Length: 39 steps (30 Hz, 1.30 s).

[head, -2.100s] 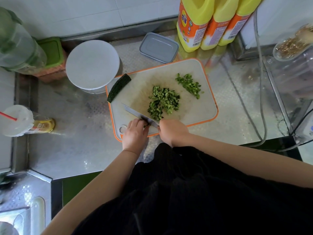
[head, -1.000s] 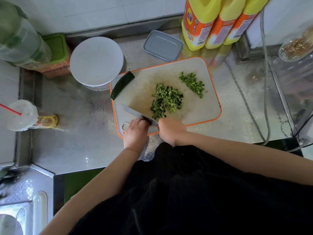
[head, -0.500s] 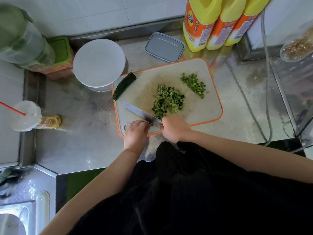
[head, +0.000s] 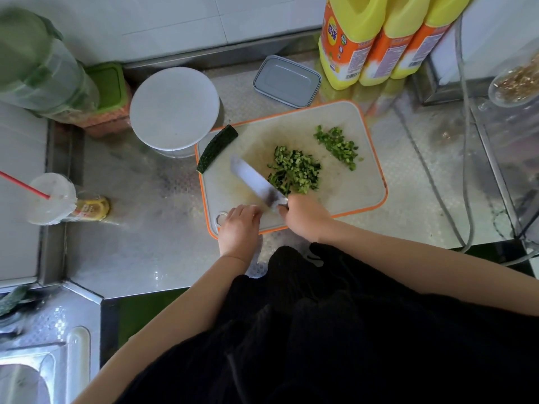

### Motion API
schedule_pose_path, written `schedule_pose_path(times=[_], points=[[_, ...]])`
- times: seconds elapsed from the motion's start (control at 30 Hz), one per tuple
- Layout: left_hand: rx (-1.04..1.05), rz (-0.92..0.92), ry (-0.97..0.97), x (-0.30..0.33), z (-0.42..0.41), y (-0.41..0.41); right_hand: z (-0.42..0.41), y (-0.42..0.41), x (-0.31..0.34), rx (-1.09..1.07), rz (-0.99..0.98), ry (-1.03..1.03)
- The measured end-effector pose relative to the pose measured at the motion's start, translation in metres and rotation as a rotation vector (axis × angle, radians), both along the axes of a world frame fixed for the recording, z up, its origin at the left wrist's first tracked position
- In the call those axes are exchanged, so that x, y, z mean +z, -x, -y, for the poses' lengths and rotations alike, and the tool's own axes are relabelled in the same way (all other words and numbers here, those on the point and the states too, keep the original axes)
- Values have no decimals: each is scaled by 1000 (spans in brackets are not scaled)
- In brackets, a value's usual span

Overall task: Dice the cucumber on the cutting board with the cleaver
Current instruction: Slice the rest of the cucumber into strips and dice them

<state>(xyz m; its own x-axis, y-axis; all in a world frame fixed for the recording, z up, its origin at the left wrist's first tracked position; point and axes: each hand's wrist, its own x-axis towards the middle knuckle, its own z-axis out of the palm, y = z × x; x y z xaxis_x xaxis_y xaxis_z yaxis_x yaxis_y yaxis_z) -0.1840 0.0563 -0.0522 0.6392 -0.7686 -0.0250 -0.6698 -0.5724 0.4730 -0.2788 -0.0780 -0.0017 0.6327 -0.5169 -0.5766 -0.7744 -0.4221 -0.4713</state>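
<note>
A white cutting board (head: 350, 193) with an orange rim lies on the steel counter. My right hand (head: 306, 217) grips the handle of the cleaver (head: 253, 180). Its blade is tilted with the flat face showing, just left of the main pile of diced cucumber (head: 294, 170). A smaller diced pile (head: 337, 147) lies further back on the right. One uncut dark green cucumber piece (head: 217, 148) sits at the board's back left edge. My left hand (head: 239, 228) rests with its fingers bent on the board's near left corner and holds nothing.
Behind the board stand a round white-lidded container (head: 175, 109), a grey lidded box (head: 287, 81) and yellow bottles (head: 379, 39). A cup with a red straw (head: 52, 199) stands at the far left. A grey cable (head: 437, 185) runs along the counter at the right.
The cleaver has lifted and tipped from edge-down to flat face up, its tip swung further back and left. My left hand has slipped back from the blade.
</note>
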Motion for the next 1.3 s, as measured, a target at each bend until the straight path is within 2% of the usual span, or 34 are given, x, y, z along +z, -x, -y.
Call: schedule_pose_path(times=[0.1,0.2,0.3,0.43,0.53,0.63,0.8,0.97,1.07,1.17,1.3], points=[[19,-30,34,6,5,2,12,6,1,-99,11,-72],[-164,114,98,11,9,7,16,9,7,-255,98,-233],[-362,276,18,8,10,7,15,12,15,-410,167,-376],[-412,407,38,1,10,4,21,19,23,-505,178,-336],[-307,405,77,8,14,1,29,25,24,-496,204,-287],[-243,302,60,25,26,-1,33,30,23,-435,236,-221],[-211,151,-111,53,45,-2,33,38,20,-372,247,-108],[-195,94,-213,53,46,-2,32,45,18,-330,271,-25],[-162,54,-151,48,41,-6,34,48,16,-324,270,-17],[-29,-9,65,45,35,-13,37,46,15,-275,243,0],[196,10,297,44,22,-13,36,40,12,-84,144,6]])
